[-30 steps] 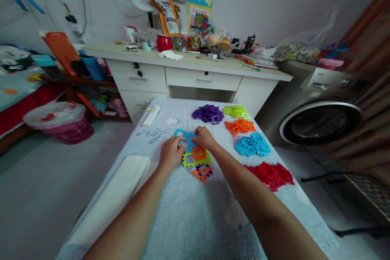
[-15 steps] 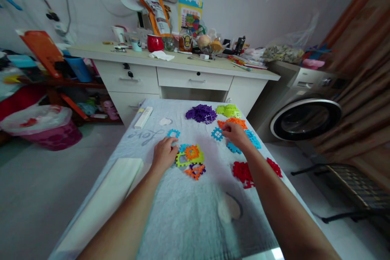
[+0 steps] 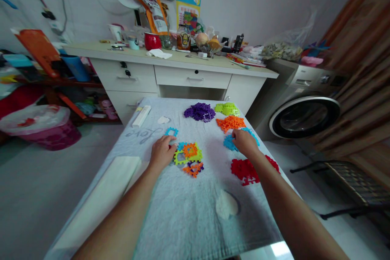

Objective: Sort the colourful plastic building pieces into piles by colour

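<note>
My left hand (image 3: pixel 163 149) rests on the cloth, fingers loosely stretched out and holding nothing visible. Just beyond its fingertips lies a blue toothed plastic frame piece (image 3: pixel 171 131). To its right is a small group of interlocking pieces: a green frame (image 3: pixel 179 157), an orange square (image 3: pixel 190 150) on top, and an orange triangle (image 3: pixel 193 170) nearer me with purple under it. My right hand (image 3: pixel 246 143) is over the pile of blue interlocking pieces (image 3: pixel 229 142), its fingers bent together. Its fingertips are partly hidden, so what they hold cannot be made out.
Piles of purple (image 3: pixel 199 112), green (image 3: pixel 227 109), orange (image 3: pixel 230 122) and red pieces (image 3: pixel 245 170) lie on the cloth-covered table (image 3: pixel 183 219). A white box (image 3: pixel 141 116) stands at the far left. Behind are a cluttered desk (image 3: pixel 195 67) and a washing machine (image 3: pixel 300 109).
My right hand has moved right, from a blue square piece lying left of the blue pile to the pile itself. That square no longer shows there. My left hand stays nearly in place.
</note>
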Available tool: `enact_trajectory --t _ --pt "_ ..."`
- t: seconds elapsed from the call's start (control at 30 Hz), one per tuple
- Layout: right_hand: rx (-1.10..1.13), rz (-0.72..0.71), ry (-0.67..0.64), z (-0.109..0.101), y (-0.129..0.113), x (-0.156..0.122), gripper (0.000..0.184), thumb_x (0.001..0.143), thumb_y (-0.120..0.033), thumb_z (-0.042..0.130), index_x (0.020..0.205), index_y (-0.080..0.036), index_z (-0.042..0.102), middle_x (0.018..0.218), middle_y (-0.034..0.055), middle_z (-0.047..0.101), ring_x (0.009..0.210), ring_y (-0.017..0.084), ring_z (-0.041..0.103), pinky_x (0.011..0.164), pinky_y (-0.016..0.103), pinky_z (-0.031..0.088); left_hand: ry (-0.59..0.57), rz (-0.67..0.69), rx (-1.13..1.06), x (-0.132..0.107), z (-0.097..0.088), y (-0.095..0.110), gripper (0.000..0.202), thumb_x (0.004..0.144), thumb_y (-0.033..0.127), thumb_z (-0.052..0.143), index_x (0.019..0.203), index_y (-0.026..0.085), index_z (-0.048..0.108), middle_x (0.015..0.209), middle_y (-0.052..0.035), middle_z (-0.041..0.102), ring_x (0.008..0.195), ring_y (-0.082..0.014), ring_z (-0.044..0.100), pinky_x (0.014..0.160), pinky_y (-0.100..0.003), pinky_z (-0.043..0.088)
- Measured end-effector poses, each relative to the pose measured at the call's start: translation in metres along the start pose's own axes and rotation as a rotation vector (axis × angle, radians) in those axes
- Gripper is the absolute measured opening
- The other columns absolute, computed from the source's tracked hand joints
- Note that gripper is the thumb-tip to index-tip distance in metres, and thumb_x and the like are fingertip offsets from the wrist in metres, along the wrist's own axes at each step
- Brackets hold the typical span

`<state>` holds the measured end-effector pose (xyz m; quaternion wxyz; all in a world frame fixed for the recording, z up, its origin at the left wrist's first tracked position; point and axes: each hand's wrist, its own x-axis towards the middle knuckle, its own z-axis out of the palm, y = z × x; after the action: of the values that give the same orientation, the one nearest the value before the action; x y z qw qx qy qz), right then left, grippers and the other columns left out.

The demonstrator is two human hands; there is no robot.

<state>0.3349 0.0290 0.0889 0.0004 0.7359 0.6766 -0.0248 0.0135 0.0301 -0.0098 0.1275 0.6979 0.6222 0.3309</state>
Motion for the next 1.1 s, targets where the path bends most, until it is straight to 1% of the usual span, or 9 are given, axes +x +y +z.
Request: enact_trajectory --t 0.1,0.27,0.37,0.47,0.6,0.7,0.87,1.0,1.1 --pt "-0.044 0.032 0.035 -0.004 -0.007 -0.007 0.022 0.088 -0.015 0.049 0.101 -0.017 0.066 0.105 0.0141 0.069 0.091 0.023 0.065 0.069 0.029 0.039 0.0 -0.009 -0.006 0.0 0.0 0.0 0.027 0.081 0.028 0.051 0.102 0.021 0.066 0.109 -0.0074 0.069 0.106 -0.0248 0.063 0.098 -0.04 0.046" --pt "0.11 -0.084 0.067 0.0 -0.034 -0.018 0.019 0.089 -0.019 0.053 0.103 -0.016 0.066 0.104 0.0128 0.068 0.095 0.023 0.064 0.077 0.03 0.043 0.04 -0.011 -0.035 0.0 0.001 -0.002 0.029 0.081 0.026 0.05 0.104 0.019 0.065 0.109 -0.0094 0.067 0.105 -0.0252 0.063 0.098 -0.041 0.047" --pt "0.276 -0.267 0.034 0.015 -0.061 -0.026 0.018 0.088 -0.022 0.057 0.103 -0.016 0.066 0.104 0.0109 0.068 0.095 0.021 0.062 0.084 0.031 0.044 0.078 0.005 -0.043 0.0 0.001 -0.003 0.028 0.08 0.024 0.049 0.103 0.019 0.064 0.111 -0.01 0.066 0.109 -0.0252 0.061 0.101 -0.041 0.046" --pt "0.411 -0.46 0.062 0.038 -0.088 -0.035 0.026 0.089 -0.025 0.059 0.112 -0.016 0.065 0.113 0.0113 0.066 0.105 0.021 0.059 0.095 0.034 0.042 0.105 0.036 -0.028 0.0 0.001 -0.003 0.027 0.08 0.021 0.049 0.102 0.02 0.063 0.113 -0.0093 0.066 0.113 -0.0249 0.059 0.104 -0.041 0.044" --pt "0.465 -0.515 0.103 0.065 -0.11 -0.043 0.048 0.089 -0.025 0.058 0.136 -0.015 0.052 0.138 0.0139 0.054 0.125 0.026 0.046 0.107 0.041 0.035 0.149 0.069 0.074 -0.003 -0.002 0.003 0.03 0.082 0.02 0.049 0.11 0.02 0.061 0.124 -0.0096 0.064 0.121 -0.0258 0.055 0.107 -0.043 0.04" --pt "0.476 -0.519 0.07 0.073 -0.114 -0.043 0.054 0.089 -0.026 0.057 0.142 -0.016 0.046 0.145 0.0128 0.049 0.13 0.027 0.041 0.108 0.044 0.033 0.154 0.067 0.181 -0.008 -0.004 0.008 0.036 0.086 0.022 0.048 0.121 0.022 0.058 0.133 -0.01 0.06 0.129 -0.0285 0.048 0.109 -0.048 0.036" --pt "0.484 -0.555 0.046 0.072 -0.109 -0.04 0.044 0.089 -0.03 0.061 0.131 -0.019 0.057 0.136 0.0118 0.057 0.126 0.026 0.046 0.106 0.043 0.035 0.072 0.055 0.248 -0.011 -0.001 0.009 0.037 0.091 0.029 0.047 0.126 0.023 0.057 0.139 -0.0116 0.057 0.137 -0.0327 0.04 0.11 -0.057 0.029" --pt "0.499 -0.599 0.048 0.074 -0.106 -0.039 0.047 0.086 -0.034 0.067 0.13 -0.019 0.058 0.131 0.0123 0.06 0.122 0.026 0.049 0.104 0.043 0.036 0.043 0.067 0.276 -0.01 0.003 0.006 0.033 0.093 0.034 0.046 0.12 0.023 0.061 0.135 -0.011 0.06 0.135 -0.0316 0.042 0.11 -0.054 0.029" --pt "0.517 -0.623 0.06 0.078 -0.104 -0.038 0.038 0.087 -0.025 0.063 0.125 -0.019 0.062 0.127 0.011 0.062 0.119 0.024 0.052 0.104 0.041 0.036 0.039 0.071 0.292 -0.009 0.003 0.006 0.032 0.093 0.036 0.045 0.117 0.022 0.062 0.129 -0.0107 0.063 0.129 -0.0313 0.046 0.107 -0.051 0.032"
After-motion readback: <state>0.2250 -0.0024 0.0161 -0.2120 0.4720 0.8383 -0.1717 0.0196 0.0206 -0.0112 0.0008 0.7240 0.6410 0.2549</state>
